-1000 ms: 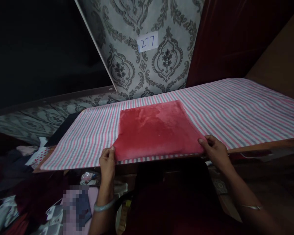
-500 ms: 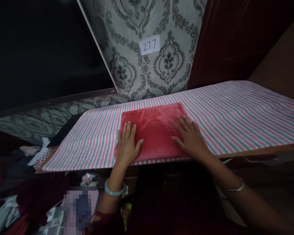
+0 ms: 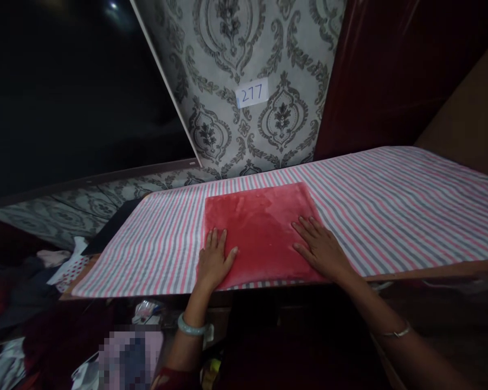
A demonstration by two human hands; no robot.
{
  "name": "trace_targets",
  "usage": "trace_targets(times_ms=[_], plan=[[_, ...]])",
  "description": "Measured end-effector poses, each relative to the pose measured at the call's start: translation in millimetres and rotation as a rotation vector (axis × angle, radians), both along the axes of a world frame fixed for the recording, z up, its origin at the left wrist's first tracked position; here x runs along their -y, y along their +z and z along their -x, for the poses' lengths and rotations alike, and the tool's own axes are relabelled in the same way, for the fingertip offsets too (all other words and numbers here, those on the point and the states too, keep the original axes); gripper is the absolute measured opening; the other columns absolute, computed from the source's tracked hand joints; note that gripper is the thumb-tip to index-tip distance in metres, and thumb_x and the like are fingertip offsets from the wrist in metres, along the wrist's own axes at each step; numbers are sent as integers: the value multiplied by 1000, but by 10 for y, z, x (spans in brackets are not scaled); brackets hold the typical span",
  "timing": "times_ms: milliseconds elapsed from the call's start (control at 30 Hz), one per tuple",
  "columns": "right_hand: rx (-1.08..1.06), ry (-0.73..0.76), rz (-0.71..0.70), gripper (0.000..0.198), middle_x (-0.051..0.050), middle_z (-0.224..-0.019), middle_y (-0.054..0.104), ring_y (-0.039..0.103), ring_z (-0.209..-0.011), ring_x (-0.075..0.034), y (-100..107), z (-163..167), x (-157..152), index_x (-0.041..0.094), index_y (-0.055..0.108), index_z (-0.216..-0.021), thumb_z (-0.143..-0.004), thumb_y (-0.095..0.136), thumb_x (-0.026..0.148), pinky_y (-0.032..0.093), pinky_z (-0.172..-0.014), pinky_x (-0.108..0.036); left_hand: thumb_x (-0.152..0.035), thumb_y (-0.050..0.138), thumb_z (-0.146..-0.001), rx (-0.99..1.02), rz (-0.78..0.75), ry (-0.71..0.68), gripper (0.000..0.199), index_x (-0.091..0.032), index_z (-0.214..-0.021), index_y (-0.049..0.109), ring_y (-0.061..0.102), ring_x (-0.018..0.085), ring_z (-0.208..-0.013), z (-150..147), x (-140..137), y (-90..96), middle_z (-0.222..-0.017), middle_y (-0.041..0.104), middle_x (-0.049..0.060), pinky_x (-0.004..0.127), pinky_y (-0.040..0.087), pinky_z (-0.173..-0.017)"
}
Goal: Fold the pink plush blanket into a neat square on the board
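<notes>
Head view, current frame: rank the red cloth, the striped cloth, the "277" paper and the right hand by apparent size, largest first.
1. Striped cloth, though partly covered
2. Red cloth
3. Right hand
4. "277" paper

we see a red, plush-looking cloth lying flat and spread in a rough four-sided shape, its surface patched with lighter and darker shades, its near side just inside the front edge of the pink, grey and white striped cover beneath it.
</notes>
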State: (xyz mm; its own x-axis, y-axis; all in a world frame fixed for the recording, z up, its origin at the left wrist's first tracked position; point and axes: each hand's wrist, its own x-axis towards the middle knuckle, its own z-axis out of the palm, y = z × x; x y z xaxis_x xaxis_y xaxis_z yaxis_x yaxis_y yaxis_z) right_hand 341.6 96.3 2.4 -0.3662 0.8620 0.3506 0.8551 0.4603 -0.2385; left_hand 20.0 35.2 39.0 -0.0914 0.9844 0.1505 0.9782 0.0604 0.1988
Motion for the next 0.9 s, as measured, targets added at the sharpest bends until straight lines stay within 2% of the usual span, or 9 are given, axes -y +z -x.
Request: trace_targets(times_ms=[167,267,333,400,533,600,667,733,900], plan=[[-33,52,33,60,-7,-163,37,28,-152,-29,27,-75,-50,26,46,-154,-102,36,52,37,-115,-50,-50,46,-99,105,-153,-82,60,-16,-149,51,30,32,-152,249,-20,-56,-165,32,17,53,35,-120],[-20,-24,86,60,-10,-162,37,29,-152,-32,146,-82,-86,24,48,-153,-101,38,52,36,-115,-54,-49,47,-98,125,-219,-72,59,-15,-145,54,32,33,-151,385,-83,5,-164,34,17,52,32,-122],[-1,-77,97,60,-12,-163,36,28,-151,-34,298,-2,-142,24,46,-154,-101,38,50,33,-115,-58,-50,49,-97,94,-203,-79,62,-13,-146,52,34,34,-150,399,-188,119,-162,37,19,53,33,-121],[32,-63,96,60,-13,-163,34,26,-152,-35,495,146,-262,23,43,-156,-101,38,48,29,-117,-58,-51,50,-97,46,-160,-106,66,-12,-150,48,32,34,-151,336,-362,294,-161,37,20,54,33,-120],[109,-44,122,63,-13,-165,31,23,-153,-35,877,491,-707,22,41,-157,-101,39,50,20,-121,-55,-52,48,-98,-53,-2,-87,70,-14,-156,39,23,34,-154,85,-855,689,-165,29,18,56,28,-122],[117,-94,156,61,-13,-164,33,25,-151,-35,971,609,-951,23,42,-156,-102,37,52,21,-119,-54,-51,45,-100,-98,98,-43,69,-14,-157,37,21,33,-155,-19,-1081,794,-166,27,18,57,23,-123],[115,-142,184,59,-14,-160,40,31,-148,-35,965,670,-1130,23,47,-152,-103,33,52,25,-116,-53,-52,39,-102,-137,171,-3,67,-15,-157,36,22,33,-155,-76,-1231,786,-166,28,18,58,19,-123],[114,-170,190,58,-15,-155,46,35,-144,-35,871,679,-1220,21,51,-149,-104,31,51,27,-114,-54,-51,34,-103,-157,191,22,66,-14,-158,34,22,33,-155,-87,-1298,683,-166,28,18,60,19,-123],[109,-181,153,57,-15,-152,50,34,-144,-33,552,605,-1227,18,52,-146,-104,31,50,24,-115,-54,-51,30,-104,-104,166,26,66,-15,-158,33,21,32,-155,-20,-1293,382,-165,29,17,64,21,-121]])
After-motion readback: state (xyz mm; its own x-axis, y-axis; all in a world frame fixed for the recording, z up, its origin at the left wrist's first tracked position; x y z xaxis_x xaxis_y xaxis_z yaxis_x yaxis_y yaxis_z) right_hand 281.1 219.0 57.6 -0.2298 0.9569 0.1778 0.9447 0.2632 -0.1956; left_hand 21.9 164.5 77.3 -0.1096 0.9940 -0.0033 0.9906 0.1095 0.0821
